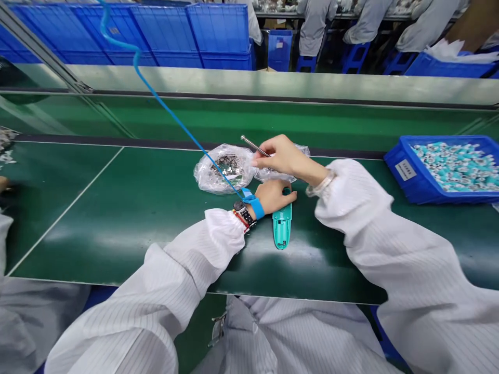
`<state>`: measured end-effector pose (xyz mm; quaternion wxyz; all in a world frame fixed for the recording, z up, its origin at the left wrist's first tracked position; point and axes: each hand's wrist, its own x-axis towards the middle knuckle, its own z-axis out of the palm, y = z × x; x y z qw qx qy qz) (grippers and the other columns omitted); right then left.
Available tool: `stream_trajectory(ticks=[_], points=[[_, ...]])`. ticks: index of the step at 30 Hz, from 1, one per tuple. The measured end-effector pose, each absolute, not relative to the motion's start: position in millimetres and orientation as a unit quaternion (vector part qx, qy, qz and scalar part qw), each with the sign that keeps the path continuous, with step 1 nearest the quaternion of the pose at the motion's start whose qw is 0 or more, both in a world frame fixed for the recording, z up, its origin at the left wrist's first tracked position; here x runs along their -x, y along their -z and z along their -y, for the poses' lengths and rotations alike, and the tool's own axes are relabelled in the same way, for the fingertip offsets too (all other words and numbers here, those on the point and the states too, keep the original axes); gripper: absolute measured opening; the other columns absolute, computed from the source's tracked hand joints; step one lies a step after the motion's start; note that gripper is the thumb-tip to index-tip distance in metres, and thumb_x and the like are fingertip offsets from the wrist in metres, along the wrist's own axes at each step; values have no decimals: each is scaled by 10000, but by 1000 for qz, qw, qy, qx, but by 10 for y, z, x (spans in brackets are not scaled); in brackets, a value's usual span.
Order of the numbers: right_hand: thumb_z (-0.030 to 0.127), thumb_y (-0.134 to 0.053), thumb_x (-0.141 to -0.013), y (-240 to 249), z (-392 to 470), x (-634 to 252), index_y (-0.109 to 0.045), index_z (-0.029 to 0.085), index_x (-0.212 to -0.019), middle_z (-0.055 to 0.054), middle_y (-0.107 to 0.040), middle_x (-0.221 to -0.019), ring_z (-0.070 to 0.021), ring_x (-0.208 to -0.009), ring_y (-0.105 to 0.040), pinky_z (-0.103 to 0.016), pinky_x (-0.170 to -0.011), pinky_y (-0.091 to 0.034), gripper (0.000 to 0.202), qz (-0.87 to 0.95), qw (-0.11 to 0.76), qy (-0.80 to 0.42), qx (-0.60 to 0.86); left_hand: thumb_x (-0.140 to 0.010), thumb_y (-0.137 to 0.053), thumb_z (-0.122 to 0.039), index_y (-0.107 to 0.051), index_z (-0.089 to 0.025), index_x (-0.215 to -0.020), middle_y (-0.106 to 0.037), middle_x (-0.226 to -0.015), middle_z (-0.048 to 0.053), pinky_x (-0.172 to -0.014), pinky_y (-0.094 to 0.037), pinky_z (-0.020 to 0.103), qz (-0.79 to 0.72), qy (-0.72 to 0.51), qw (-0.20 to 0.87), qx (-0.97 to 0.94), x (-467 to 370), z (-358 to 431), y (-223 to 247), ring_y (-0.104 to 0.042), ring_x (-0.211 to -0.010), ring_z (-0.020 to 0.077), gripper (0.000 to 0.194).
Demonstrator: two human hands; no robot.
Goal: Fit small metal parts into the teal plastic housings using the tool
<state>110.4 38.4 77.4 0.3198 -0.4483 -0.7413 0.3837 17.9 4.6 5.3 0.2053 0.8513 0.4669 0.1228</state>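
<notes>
My left hand (273, 197) is closed around the upper end of a teal plastic housing (281, 228), which lies on the green work table. The lower part of its open inner side shows, with small dark parts inside. Just above it, my right hand (284, 154) pinches a slim metal rod-like tool (251, 143); its far end points up and left, and its other end is hidden by my fingers. Beside my hands lies a clear plastic bag (202, 174) of small metal parts. A second clear bag (268, 175) is partly covered by my right hand.
A blue bin (405, 176) filled with teal and white parts stands at the right. The blue coiled cord (171, 111) runs from above to my left wrist strap. Behind the table's raised edge are stacked blue crates (218, 31) and seated people. Another person's sleeve shows at far left.
</notes>
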Motion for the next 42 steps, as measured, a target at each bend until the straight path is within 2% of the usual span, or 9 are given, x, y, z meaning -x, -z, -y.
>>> stream_trajectory(ticks=[4, 10, 14, 16, 22, 26, 30, 36, 42], points=[[147, -732, -671, -846, 100, -1568, -689, 115, -732, 33, -588, -595, -73, -546, -494, -225, -531, -381, 81, 704, 263, -452, 482, -845, -515, -396, -664, -183, -1015, -683, -973, 49, -748, -481, 285, -447, -142, 216, -856, -244, -72, -62, -633, -895, 214, 311], [328, -714, -729, -709, 646, -1852, -674, 152, -713, 14, -653, -644, -36, -436, -382, -209, -419, -291, 181, 632, 177, -582, 481, -837, -492, -413, -686, -189, -861, -679, -845, 60, -712, -449, 292, -489, -105, 205, -842, -282, -45, -167, -624, -845, 228, 297], [364, -730, -713, -538, 723, -1778, -649, 144, -703, -5, -670, -681, -23, -402, -313, -211, -374, -205, 235, 563, 150, -631, 513, -839, -473, -424, -685, -184, -839, -672, -810, 61, -681, -426, 288, -498, -112, 199, -837, -292, -42, -149, -613, -808, 220, 320], [330, -729, -709, -469, 697, -1745, -650, 139, -709, 5, -651, -652, -27, -406, -323, -212, -384, -212, 207, 556, 152, -628, 523, -840, -471, -435, -685, -181, -844, -671, -810, 59, -668, -416, 285, -499, -119, 201, -835, -287, -46, -128, -606, -793, 213, 333], [207, -665, -769, -438, 741, -1711, -643, 150, -684, 24, -620, -636, -79, -595, -522, -217, -577, -395, 104, 633, 199, -528, 530, -850, -462, -444, -688, -169, -864, -673, -835, 64, -681, -414, 284, -503, -123, 198, -832, -290, -37, -106, -601, -808, 212, 356], [185, -642, -821, -443, 1022, -1555, -652, 163, -730, 24, -620, -655, -86, -599, -527, -221, -583, -388, 94, 706, 149, -503, 476, -851, -473, -433, -686, -160, -879, -675, -855, 68, -710, -423, 285, -506, -131, 187, -832, -307, -18, -104, -605, -842, 218, 347], [221, -585, -897, -351, 1295, -1325, -665, 168, -889, -24, -645, -851, -119, -745, -577, -245, -668, -418, 96, 793, 82, -468, 381, -863, -468, -426, -682, -153, -883, -675, -874, 72, -724, -427, 287, -504, -130, 188, -833, -311, 1, -110, -608, -860, 222, 348], [302, -637, -869, -314, 1371, -1136, -634, 154, -954, -52, -612, -968, -167, -799, -583, -283, -653, -424, 170, 810, -19, -438, 389, -874, -449, -436, -672, -152, -869, -670, -874, 75, -707, -421, 288, -504, -125, 193, -833, -311, 13, -122, -603, -849, 220, 361], [206, -548, -922, -332, 1387, -1116, -638, 154, -920, -58, -615, -972, -147, -833, -581, -271, -700, -437, 104, 803, -10, -456, 384, -876, -448, -438, -670, -151, -870, -668, -884, 72, -728, -420, 293, -499, -133, 199, -833, -311, -2, -92, -600, -867, 220, 363]])
